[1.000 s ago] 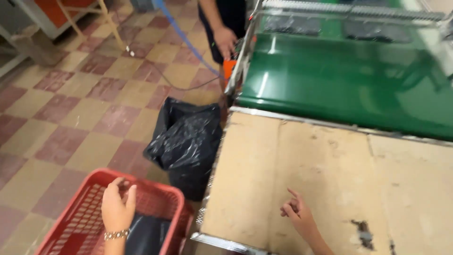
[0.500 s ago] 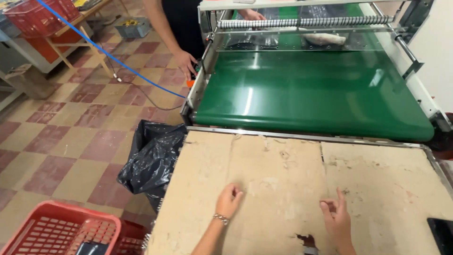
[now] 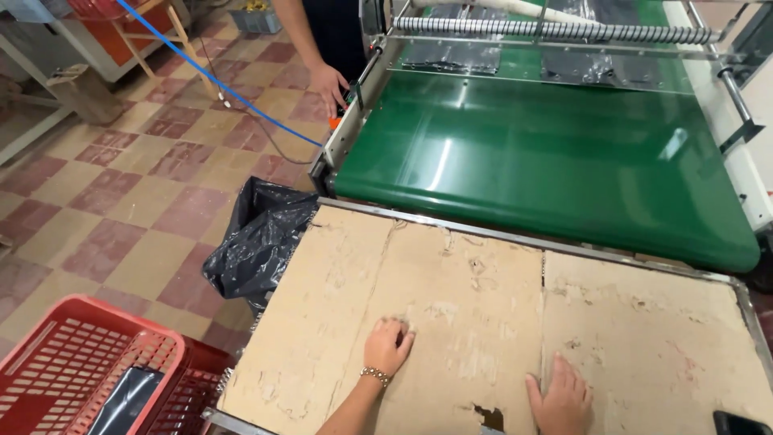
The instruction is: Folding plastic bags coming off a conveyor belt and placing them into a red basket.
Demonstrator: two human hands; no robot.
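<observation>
My left hand point(image 3: 387, 345), with a bead bracelet on the wrist, rests knuckles-down on the worn cardboard tabletop point(image 3: 451, 290), fingers curled and holding nothing. My right hand point(image 3: 561, 397) lies flat on the same cardboard at the near edge, fingers spread, empty. Beyond the table runs a green conveyor belt point(image 3: 547, 153) with dark plastic bags point(image 3: 455, 55) under a ribbed roller point(image 3: 555, 31) at its far end.
Another person's hand point(image 3: 328, 86) rests on the machine's left frame near an orange control. A black bin bag point(image 3: 262, 242) hangs at the table's left side. Red plastic crates point(image 3: 76, 366) sit on the tiled floor at lower left. A blue hose point(image 3: 217, 84) crosses the floor.
My left hand has come up from the red crate onto the cardboard. My right hand has settled flat near the table's front edge. The view has tilted toward the conveyor.
</observation>
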